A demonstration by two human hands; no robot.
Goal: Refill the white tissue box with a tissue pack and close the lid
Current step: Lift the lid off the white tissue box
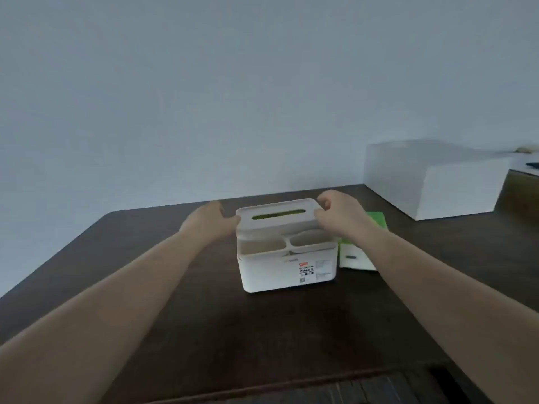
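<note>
A white tissue box [280,272] stands in the middle of the dark wooden table [175,316], with open compartments along its near side. Its lid [277,218] lies on top, and green shows through the slot. My left hand [208,221] touches the lid's left end, fingers spread. My right hand [339,211] pinches the lid's right end between thumb and fingers. A green and white tissue pack [357,252] lies on the table just right of the box, partly hidden by my right forearm.
A large white box [437,182] sits at the table's back right corner against the pale wall. The table's near edge [291,386] runs below my arms, with dark floor beyond it.
</note>
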